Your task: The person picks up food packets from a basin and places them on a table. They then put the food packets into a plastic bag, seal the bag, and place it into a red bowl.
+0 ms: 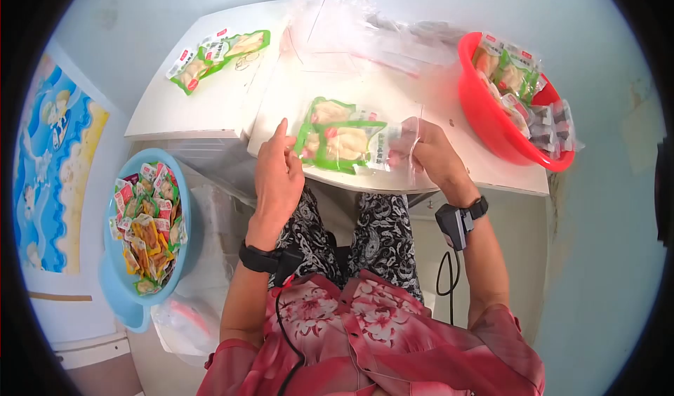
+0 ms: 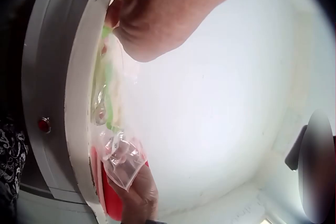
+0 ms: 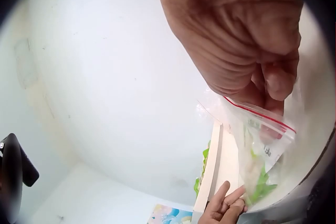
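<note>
A clear zip bag [image 1: 411, 143] with a red line along its mouth lies over the near edge of the white table. Inside show green-edged food packets [image 1: 344, 143] with pale contents. My right hand [image 1: 439, 159] grips the bag at its mouth, and some fingertips show through the plastic in the right wrist view. At the opposite end, my left hand [image 1: 279, 175] touches the bag's edge with its fingers, one of them pointing straight up. Clear plastic [image 2: 123, 158] covers part of the right hand in the left wrist view.
Two more green-edged packets [image 1: 217, 55] lie on the table's left section. A red basin [image 1: 484, 119] of packets stands at the right, and a blue basin [image 1: 186, 206] of mixed small packets sits lower left. Loose clear plastic bags [image 1: 351, 31] pile up by the wall.
</note>
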Demonstrator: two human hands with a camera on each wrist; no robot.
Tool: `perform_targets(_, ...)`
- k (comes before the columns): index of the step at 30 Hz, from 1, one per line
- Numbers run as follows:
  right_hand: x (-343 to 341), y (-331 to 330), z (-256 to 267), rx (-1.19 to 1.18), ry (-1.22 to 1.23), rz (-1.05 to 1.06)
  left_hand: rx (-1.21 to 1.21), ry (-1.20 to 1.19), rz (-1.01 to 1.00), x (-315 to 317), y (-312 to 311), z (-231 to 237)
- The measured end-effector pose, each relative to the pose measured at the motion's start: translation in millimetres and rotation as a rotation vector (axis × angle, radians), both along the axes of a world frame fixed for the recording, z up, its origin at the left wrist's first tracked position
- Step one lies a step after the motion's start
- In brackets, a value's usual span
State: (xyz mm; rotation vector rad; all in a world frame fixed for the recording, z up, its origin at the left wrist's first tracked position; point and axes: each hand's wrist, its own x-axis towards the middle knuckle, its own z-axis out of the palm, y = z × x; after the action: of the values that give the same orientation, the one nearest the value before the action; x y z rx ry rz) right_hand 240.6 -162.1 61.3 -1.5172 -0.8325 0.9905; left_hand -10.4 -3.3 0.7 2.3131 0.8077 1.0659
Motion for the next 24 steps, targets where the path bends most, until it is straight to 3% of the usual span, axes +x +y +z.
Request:
perform_targets(2, 2, 7, -19, 0.069, 0.013, -0.078, -0.143, -0.025, -0.024, -3, 2, 2)
perform_targets(11, -16, 17, 12, -0.094, -0.013, 0.112, -0.153, -0.087, -0.047, 0, 0, 0)
perform_targets(14, -10, 16, -4, -0.044, 0.02, 0.048, -0.168, -0.044, -0.047, -5, -6, 9)
perform_targets(17, -12, 17, -20, -0.012, 0.103, 0.03, -0.14, -0.043, -0.119, -3, -14, 14)
perform_targets(24, -20, 16, -5, -0.011, 0.033, 0.117, 0.081, 0.085, -0.011, -1, -13, 18)
